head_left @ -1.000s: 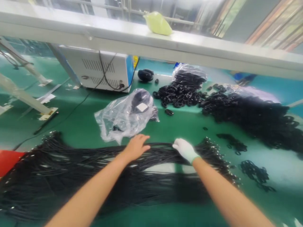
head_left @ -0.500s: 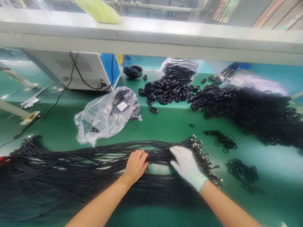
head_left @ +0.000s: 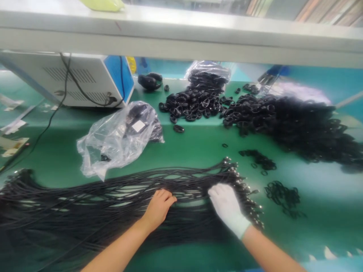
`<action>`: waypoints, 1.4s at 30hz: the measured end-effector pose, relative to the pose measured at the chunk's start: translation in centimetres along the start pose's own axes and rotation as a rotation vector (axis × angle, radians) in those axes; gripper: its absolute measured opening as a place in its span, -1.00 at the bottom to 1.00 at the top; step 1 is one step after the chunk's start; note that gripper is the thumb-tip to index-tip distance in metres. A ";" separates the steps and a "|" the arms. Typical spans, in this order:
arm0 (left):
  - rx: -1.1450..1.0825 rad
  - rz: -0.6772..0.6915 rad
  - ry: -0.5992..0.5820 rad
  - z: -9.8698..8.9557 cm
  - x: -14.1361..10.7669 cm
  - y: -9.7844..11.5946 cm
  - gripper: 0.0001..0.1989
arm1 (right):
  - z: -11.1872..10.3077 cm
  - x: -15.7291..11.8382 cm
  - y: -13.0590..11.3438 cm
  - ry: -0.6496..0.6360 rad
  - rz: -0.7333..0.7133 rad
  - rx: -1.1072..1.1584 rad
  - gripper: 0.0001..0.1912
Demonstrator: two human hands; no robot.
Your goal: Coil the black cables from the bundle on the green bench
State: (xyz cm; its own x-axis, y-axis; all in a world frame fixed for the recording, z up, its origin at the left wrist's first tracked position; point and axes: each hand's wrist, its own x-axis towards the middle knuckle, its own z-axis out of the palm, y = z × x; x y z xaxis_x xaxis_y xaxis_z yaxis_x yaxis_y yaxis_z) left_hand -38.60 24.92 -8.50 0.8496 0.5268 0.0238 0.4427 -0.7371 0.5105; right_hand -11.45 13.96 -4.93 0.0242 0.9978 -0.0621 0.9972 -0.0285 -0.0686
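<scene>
A wide bundle of black cables lies lengthwise across the green table, its small metal-tipped ends fanned out at the right. My left hand, bare, rests on the middle of the bundle with its fingers curled down around some cables. Nearer the metal tips, my right hand wears a white glove. Its fingers are bent closed over the cables, and the fingertips are hidden beneath the hand.
Behind the cables lies a clear plastic bag with black parts inside. Black oval parts heap up at the back right. Thin black rings lie right of the cable ends. A white-and-blue box stands under the shelf.
The view has shifted slightly. My right hand's fingers, spread more before, are now curled in over the cables. My left hand stays on the bundle, its fingers a little more bent.
</scene>
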 end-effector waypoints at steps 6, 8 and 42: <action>-0.012 0.011 -0.004 0.6 0.4 -0.7 -0.68 | -2.6 2.2 1.6 -0.057 0.080 -0.102 -0.91; -0.018 0.011 -0.007 0.4 0.4 -0.6 -0.69 | -3.3 1.9 1.7 -0.057 0.132 -0.133 -0.89; 0.101 -0.247 0.136 1.2 0.4 5.8 -0.63 | 0.9 -0.3 -0.2 0.090 -0.115 0.050 -0.53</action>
State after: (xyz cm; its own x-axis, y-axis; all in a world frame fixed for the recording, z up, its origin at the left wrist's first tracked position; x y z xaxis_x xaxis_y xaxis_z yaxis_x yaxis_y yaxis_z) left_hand -35.30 20.32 -6.56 0.6694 0.7424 0.0278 0.6636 -0.6143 0.4270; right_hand -11.73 13.57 -5.78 -0.0816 0.9959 0.0385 0.9891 0.0857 -0.1198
